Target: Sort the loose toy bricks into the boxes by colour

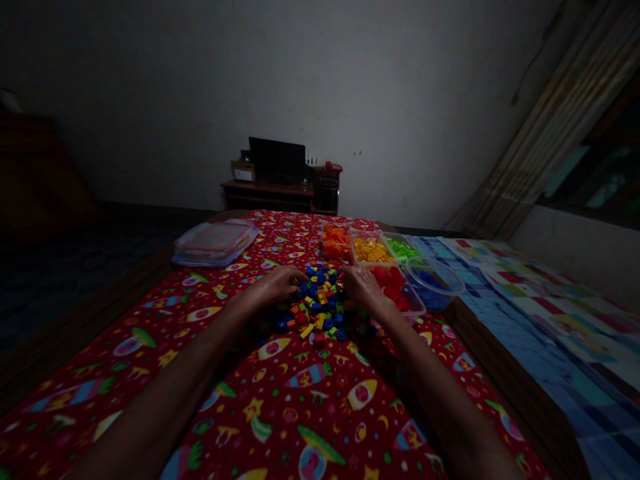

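Observation:
A heap of small toy building blocks point(321, 297) in blue, yellow, orange, red and green lies on the red printed cloth point(285, 387). At its left edge, my left hand point(281, 283) is closed with curled fingertips against the blocks; what they grip is too small and dark to make out. My right hand point(364, 288) is closed at the right edge, its fingers bent down and partly hidden by the back of the hand. Beside it stands a clear container of red blocks point(395, 288). A round clear tub point(453, 288) holds blue blocks.
Behind the heap are containers of orange blocks point(336, 243), yellow blocks point(371, 251) and green blocks point(401, 250). Stacked clear lids point(216, 241) lie at the left edge. A monitor point(277, 160) stands on a desk by the wall; a checked blanket point(560, 293) lies right.

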### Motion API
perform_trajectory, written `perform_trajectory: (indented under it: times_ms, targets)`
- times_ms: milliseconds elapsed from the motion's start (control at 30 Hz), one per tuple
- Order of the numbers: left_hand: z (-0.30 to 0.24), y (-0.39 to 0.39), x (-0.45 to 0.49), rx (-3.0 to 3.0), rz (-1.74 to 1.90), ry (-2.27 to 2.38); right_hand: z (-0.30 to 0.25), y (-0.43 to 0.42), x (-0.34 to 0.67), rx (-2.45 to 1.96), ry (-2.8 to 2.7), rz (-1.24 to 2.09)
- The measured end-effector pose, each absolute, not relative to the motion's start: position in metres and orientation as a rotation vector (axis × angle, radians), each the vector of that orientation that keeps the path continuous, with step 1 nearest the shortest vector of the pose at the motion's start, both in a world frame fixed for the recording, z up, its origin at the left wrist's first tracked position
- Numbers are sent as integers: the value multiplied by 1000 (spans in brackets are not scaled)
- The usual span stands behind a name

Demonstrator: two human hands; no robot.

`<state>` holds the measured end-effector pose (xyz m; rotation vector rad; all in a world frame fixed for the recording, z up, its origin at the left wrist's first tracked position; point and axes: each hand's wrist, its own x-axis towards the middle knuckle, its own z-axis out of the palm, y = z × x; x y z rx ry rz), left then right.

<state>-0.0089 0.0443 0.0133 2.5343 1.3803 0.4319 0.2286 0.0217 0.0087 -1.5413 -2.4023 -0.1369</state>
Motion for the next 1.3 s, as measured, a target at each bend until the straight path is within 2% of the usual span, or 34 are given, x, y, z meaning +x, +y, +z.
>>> perform_trajectory:
  times_ms: [200, 400, 600, 800, 933, 1100, 1300]
  targets:
    - [10, 44, -2, 2563, 493, 1267, 2, 27, 209, -1256, -2561, -21]
    - [10, 48, -6, 2409, 578, 1522, -13, 34, 209, -1299, -2480, 72]
    - [19, 47, -15, 2328, 556, 1472, 0, 35, 214, -1230, -2304, 142]
    - [11, 54, -16, 2146, 752, 1291, 15, 28, 207, -1221, -2040, 342]
    - [11, 52, -13, 2184, 738, 1373, 14, 26, 204, -1210, -2043, 436]
    - [15, 44, -10, 2283, 632, 1422, 10, 26, 204, -1253, -2025, 430]
    - [12, 44, -8, 2128, 679, 1521, 9, 27, 204, -1230, -2006, 422]
